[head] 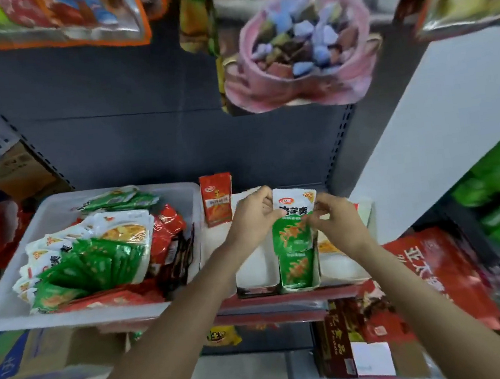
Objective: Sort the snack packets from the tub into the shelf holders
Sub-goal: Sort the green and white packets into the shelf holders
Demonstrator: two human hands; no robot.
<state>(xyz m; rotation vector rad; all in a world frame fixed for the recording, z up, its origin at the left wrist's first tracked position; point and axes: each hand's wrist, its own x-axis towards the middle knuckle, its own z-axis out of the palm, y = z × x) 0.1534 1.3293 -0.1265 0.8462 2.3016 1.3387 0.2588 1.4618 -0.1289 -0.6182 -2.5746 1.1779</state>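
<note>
Packet: green-and-white snack packet, upright above the middle holder, which contains green packets.
Left hand: fingers pinch the packet's left edge.
Right hand: fingers pinch its right edge.
Tub: white, left of the holders, packed with green, white and red packets.
Red packet: upright behind the holders.

Green-white packet upright over its holder — tub left.

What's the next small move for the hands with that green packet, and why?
Probably lower the green packet, pinched by left hand and right hand, into the middle holder: it sits right above it, and matching green packets already stand there.
</note>
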